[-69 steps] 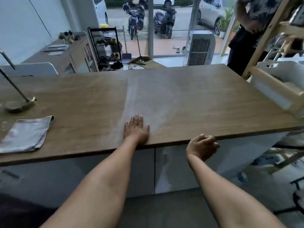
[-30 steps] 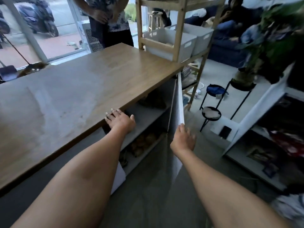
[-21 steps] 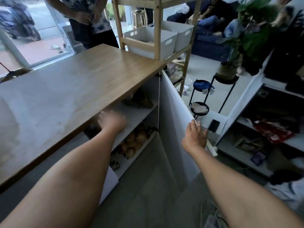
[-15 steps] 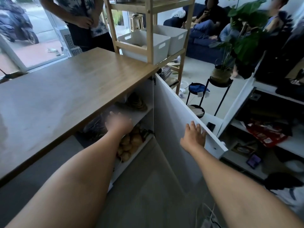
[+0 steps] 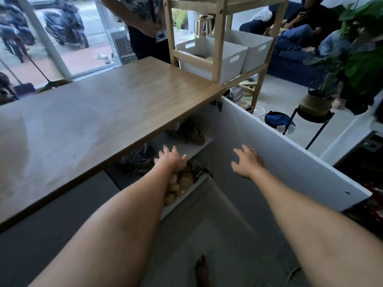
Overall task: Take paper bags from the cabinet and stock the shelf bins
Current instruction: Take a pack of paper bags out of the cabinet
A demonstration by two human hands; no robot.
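Cabinet [image 5: 199, 129] under a wooden counter [image 5: 103, 112], seen from above with its white door [image 5: 290, 160] swung wide to the right. Left hand [image 5: 172, 160] reaches toward the opening at the front edge of the upper inner shelf [image 5: 192, 146], fingers spread and holding nothing. Right hand [image 5: 247, 162] hovers in front of the inner face of the door, fingers also spread and empty; whether it touches the panel cannot be told. The two hands are well apart, with the cabinet opening between them.

On the upper shelf lie two dark bundles: one [image 5: 191, 131] toward the back right, another [image 5: 137, 160] just left of the left hand. What they are is unclear in the shadow. On the lower shelf, directly below the left wrist, sits a pile of crumpled brown paper bags [image 5: 179, 183], partly covered by the forearm.

At the far end of the counter stands a wooden rack [image 5: 217, 38]. Its lower tier carries two white bins [image 5: 226, 56] side by side; the nearer one shows a few pale items inside.

A person in a patterned shirt [image 5: 143, 9] stands behind the counter beside the rack. Beyond the door, a potted plant [image 5: 339, 59] rests on a black stand. A bare foot [image 5: 202, 270] shows on the grey floor at the bottom edge.
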